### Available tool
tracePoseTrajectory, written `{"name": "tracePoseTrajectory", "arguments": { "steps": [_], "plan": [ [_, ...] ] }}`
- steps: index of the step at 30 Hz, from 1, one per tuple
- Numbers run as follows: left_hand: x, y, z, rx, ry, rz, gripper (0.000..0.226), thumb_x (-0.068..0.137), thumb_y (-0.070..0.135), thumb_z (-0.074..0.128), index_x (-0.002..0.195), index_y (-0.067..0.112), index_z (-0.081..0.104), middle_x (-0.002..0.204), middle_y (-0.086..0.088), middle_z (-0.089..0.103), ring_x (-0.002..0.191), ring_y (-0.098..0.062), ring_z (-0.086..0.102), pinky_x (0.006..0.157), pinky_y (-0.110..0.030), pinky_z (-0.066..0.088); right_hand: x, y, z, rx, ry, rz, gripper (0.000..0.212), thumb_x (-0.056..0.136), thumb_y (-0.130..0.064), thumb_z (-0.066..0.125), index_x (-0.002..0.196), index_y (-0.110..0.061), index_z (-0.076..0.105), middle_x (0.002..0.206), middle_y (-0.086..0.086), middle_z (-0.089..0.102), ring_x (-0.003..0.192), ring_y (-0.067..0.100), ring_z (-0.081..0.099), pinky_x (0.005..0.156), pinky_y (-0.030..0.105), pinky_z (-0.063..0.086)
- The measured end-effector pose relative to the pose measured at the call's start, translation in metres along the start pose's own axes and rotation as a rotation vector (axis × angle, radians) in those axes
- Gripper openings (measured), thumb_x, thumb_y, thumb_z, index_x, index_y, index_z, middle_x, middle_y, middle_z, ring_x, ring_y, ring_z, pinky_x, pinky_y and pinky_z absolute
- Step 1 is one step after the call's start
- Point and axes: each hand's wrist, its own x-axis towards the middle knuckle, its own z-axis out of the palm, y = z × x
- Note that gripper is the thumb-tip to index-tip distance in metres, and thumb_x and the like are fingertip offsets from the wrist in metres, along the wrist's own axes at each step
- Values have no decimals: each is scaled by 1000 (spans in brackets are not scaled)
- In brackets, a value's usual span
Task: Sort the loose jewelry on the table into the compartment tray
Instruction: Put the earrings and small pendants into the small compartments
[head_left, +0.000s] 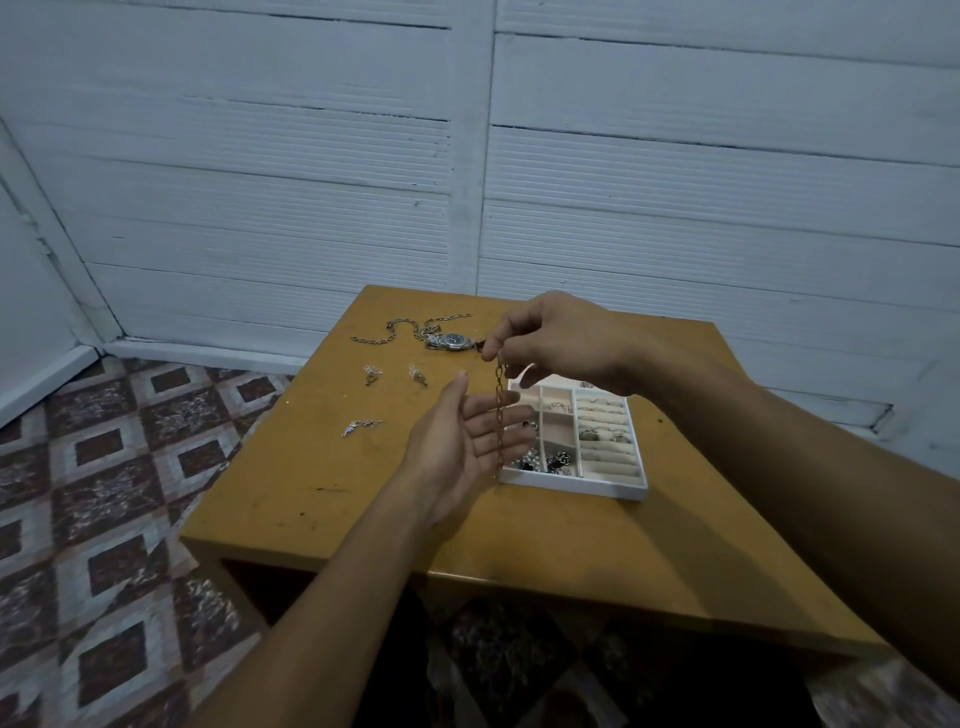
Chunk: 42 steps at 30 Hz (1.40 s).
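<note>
My right hand (550, 338) pinches the top of a thin coppery chain (500, 415) that hangs straight down above the table. Behind the chain my left hand (467, 447) is held palm up with straight fingers. A white compartment tray (597, 486) sits just right of both hands, with rings on its padded rolls and small pieces in its left cells. Loose on the wooden table (332, 488) lie a silver link chain (384, 332), a wristwatch (451, 341), two small earrings (372, 373) (417, 375) and a silver pendant piece (361, 426).
The table stands close to a white slatted wall. A patterned tile floor (104, 493) lies to the left and below. The table's near edge has a dark opening underneath.
</note>
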Motion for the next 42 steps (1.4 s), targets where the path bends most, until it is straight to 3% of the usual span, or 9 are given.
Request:
{"name": "tracePoseTrajectory", "arguments": {
  "steps": [7, 13, 21, 27, 30, 33, 35, 38, 42],
  "plan": [
    [-10, -9, 8, -9, -63, -38, 38, 99, 32, 43, 110, 2, 64, 102, -15, 72, 77, -22, 70, 67, -28, 57, -8, 10, -11, 35, 43, 64, 12, 92, -6, 59, 95, -2, 69, 81, 8, 65, 77, 16, 64, 79, 29, 58],
    [-16, -18, 13, -20, -68, -52, 23, 96, 12, 53, 110, -2, 64, 91, -16, 73, 66, -18, 69, 58, -23, 57, -13, 12, -16, -37, 77, 83, 14, 92, -7, 59, 97, -3, 71, 78, 2, 65, 72, 9, 61, 64, 19, 53],
    [-11, -23, 21, -420, -13, -168, 26, 98, 8, 47, 114, -8, 58, 94, -22, 72, 75, -27, 73, 63, -29, 61, -19, 10, -14, -108, 46, 49, 16, 87, -3, 66, 102, -5, 71, 89, 9, 68, 72, 9, 59, 58, 13, 50],
    [-1, -26, 18, -587, 56, -169, 20, 99, 9, 44, 100, -5, 58, 94, -23, 72, 80, -31, 73, 72, -37, 60, -33, 14, -2, -148, 50, 35, 14, 86, -6, 67, 98, -9, 72, 81, 3, 69, 68, 8, 59, 62, 18, 49],
    [3, -26, 15, -654, 84, -160, 21, 101, 10, 40, 102, -5, 56, 87, -23, 71, 76, -30, 73, 68, -39, 61, -41, 22, 10, -238, 39, 47, 16, 85, -5, 65, 96, -14, 73, 75, -4, 69, 59, 1, 60, 57, 15, 48],
    [7, -24, 14, -691, 117, -151, 22, 101, 11, 38, 101, -3, 54, 83, -20, 70, 66, -28, 72, 58, -36, 61, -48, 32, 23, -279, 49, 37, 18, 83, -4, 65, 94, -16, 74, 78, -5, 72, 73, 11, 67, 71, 28, 56],
    [10, -24, 14, -682, 123, -143, 25, 102, 13, 36, 96, -2, 55, 81, -18, 71, 64, -27, 72, 59, -38, 61, -53, 38, 31, -279, 45, 20, 19, 82, -2, 64, 92, -15, 74, 72, -14, 67, 69, 6, 63, 74, 25, 54],
    [14, -25, 12, -640, 116, -142, 27, 102, 16, 36, 95, 1, 57, 76, -12, 73, 63, -23, 72, 67, -40, 60, -57, 44, 38, -276, 33, 5, 19, 79, 0, 65, 86, -16, 72, 66, -18, 60, 61, -3, 56, 65, 14, 46],
    [13, -25, 13, -501, 137, -133, 26, 101, 18, 39, 94, 5, 61, 69, -5, 72, 56, -17, 70, 46, -28, 55, -63, 46, 44, -250, 29, -46, 18, 80, -4, 70, 94, -12, 74, 78, -14, 64, 69, -4, 57, 66, 8, 43]
  ]
}}
